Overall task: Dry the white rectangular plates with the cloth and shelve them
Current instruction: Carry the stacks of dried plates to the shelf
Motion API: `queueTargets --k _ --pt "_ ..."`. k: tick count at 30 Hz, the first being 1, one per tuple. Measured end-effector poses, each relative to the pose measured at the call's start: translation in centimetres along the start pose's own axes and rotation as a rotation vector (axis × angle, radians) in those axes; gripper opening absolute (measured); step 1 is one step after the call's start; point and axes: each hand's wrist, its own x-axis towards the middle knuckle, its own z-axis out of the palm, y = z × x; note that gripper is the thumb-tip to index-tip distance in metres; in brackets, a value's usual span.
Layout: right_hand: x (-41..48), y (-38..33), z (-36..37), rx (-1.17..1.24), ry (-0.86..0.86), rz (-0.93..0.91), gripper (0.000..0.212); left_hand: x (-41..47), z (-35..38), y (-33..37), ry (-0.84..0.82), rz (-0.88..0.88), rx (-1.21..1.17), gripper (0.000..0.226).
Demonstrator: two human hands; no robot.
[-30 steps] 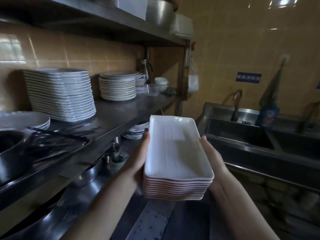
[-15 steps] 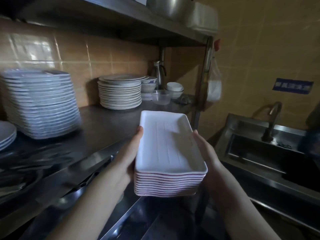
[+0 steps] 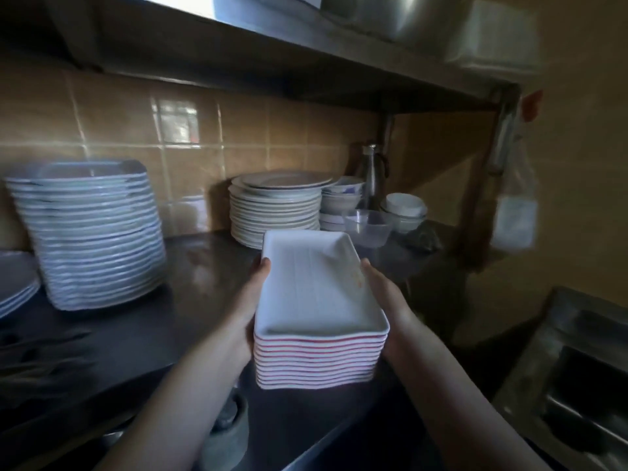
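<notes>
A stack of several white rectangular plates (image 3: 316,300) with red edge lines is held in the air over the front edge of the steel shelf (image 3: 190,266). My left hand (image 3: 249,300) grips the stack's left side, thumb on the top rim. My right hand (image 3: 382,294) grips its right side, thumb on the rim too. The fingers of both hands are hidden under or behind the stack. No cloth is in view.
On the shelf stand a tall stack of square plates (image 3: 91,232) at left, round plates (image 3: 275,209) at the back, bowls (image 3: 339,202) and a clear plastic cup (image 3: 368,227). An upper shelf (image 3: 306,56) hangs overhead. A steel sink (image 3: 577,385) lies right.
The plate stack and both hands have risen and moved forward toward the shelf. The view has turned left, so the sink has slid to the right edge.
</notes>
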Motion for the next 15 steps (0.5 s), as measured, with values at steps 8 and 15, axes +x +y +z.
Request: queueTargets --k 8,15 --pt "10.2 -0.1 1.8 -0.007 -0.435 0.216 0.046 5.2 0.9 -0.2 0.317 0.167 -0.042 0.024" --pt "15.7 0.7 4.6 0.071 -0.749 0.407 0.049 6.6 0.0 -0.3 0.356 0.206 0.083 0.035"
